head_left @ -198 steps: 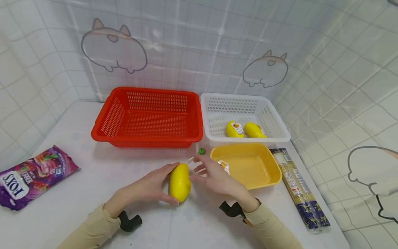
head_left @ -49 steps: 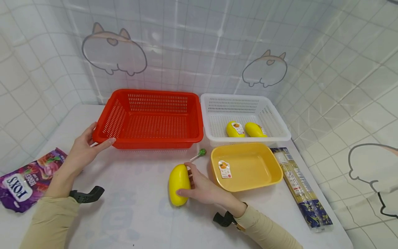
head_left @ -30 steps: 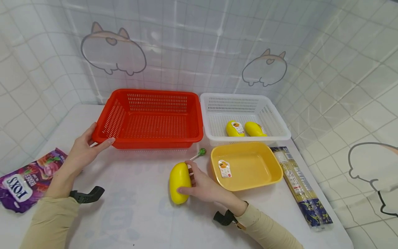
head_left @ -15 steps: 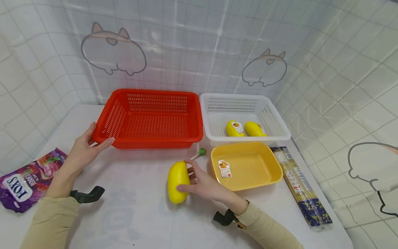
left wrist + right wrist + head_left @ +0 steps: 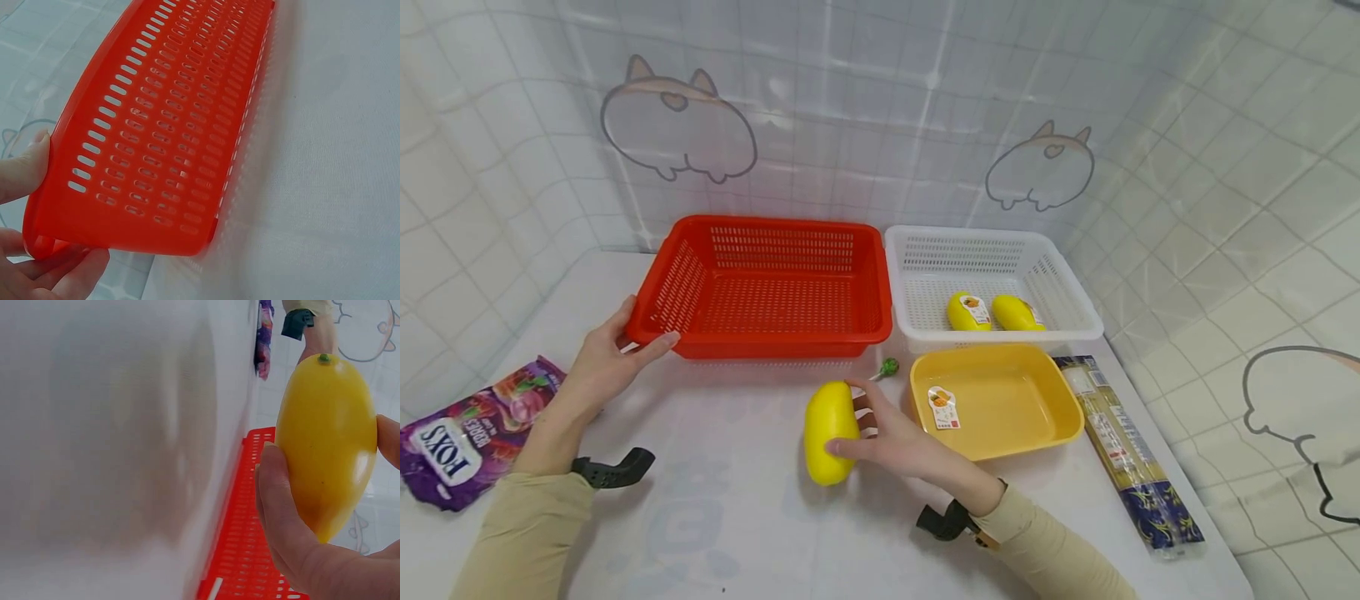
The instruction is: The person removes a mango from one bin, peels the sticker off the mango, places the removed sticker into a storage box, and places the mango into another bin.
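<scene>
My right hand grips a yellow mango, thumb on one side and fingers on the other. In the right wrist view the mango shows a small green stem end, and it looks raised off the white table. My left hand holds the front left corner of a red plastic basket. In the left wrist view the thumb and fingers lie on either side of the slotted red basket's corner rim. A green lollipop lies behind the mango, its stick partly hidden by my right hand.
A white basket with two labelled mangoes stands at the back right. Before it sits a yellow tub with a mango sticker inside. A long clear-and-blue packet lies right. A purple Foxs bag lies left, partly behind my left arm.
My left hand has left the mango and moved to the red basket's corner. My right hand has taken hold of the mango, which has lately shifted slightly upward in view. The baskets stay put.
</scene>
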### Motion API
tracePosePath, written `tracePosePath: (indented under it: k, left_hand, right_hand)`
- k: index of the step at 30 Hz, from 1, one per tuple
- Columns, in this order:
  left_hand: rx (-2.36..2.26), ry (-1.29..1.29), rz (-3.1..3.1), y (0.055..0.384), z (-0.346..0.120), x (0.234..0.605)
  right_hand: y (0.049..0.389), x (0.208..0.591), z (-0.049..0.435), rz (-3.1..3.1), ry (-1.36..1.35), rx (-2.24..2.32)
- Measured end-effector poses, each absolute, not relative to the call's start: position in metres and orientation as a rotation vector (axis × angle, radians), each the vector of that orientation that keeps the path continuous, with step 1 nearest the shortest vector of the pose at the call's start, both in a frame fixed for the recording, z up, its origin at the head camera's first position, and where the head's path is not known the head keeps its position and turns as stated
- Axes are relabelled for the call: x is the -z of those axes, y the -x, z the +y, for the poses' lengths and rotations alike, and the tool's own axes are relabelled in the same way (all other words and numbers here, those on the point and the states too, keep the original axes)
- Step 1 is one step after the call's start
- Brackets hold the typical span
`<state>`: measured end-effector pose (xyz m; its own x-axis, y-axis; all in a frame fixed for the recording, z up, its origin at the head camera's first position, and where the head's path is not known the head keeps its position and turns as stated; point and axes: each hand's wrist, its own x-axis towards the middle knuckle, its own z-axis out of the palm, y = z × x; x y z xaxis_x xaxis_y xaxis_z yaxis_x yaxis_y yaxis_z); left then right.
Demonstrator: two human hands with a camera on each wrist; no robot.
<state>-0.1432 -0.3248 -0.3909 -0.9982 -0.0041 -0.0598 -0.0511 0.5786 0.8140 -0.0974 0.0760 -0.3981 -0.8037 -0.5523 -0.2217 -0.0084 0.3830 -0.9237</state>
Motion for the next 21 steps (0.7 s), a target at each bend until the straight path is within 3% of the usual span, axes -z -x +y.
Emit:
tracePosePath:
  k: [21]
  left_hand:
    - [-1.446, 0.066, 2.746, 0.142, -0.324, 0.392]
  right_hand:
    - [0.111, 0.366, 0.072, 2.184, 0.597, 1.415]
